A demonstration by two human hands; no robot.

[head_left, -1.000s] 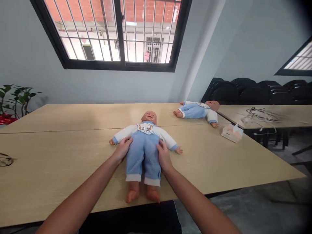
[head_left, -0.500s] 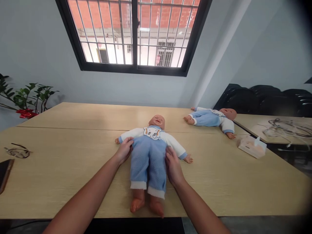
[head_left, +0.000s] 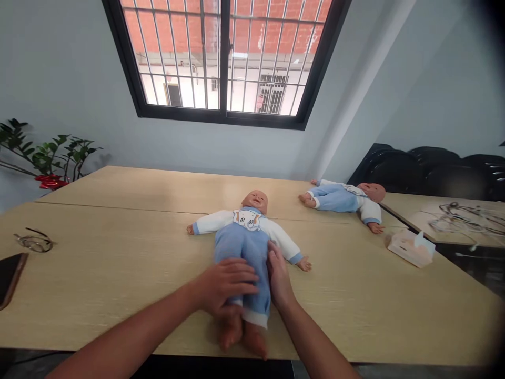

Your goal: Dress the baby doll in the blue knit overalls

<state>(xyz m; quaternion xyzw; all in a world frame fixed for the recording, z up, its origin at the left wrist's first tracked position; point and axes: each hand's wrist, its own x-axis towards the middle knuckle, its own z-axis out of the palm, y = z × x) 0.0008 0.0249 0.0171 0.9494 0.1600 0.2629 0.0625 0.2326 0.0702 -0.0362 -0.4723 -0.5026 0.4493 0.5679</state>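
A baby doll (head_left: 244, 237) in a blue romper with white sleeves lies on its back on the wooden table (head_left: 118, 268), feet toward me. My left hand (head_left: 224, 287) lies across the doll's legs, fingers curled over the blue trousers near the cuffs. My right hand (head_left: 278, 276) rests flat against the doll's right side at the hip, fingers stretched out along the fabric.
A second doll (head_left: 347, 197) in the same clothes lies at the back right. A tissue box (head_left: 410, 247) sits near the right edge. Glasses (head_left: 34, 242) and a dark phone (head_left: 10, 276) lie at left. A plant (head_left: 43, 158) stands at the far left; black chairs (head_left: 434, 171) and cables (head_left: 461, 218) at right.
My left hand has moved from the doll's left shoulder down and across onto its legs. My right hand has stayed at the doll's side. The view has shifted slightly.
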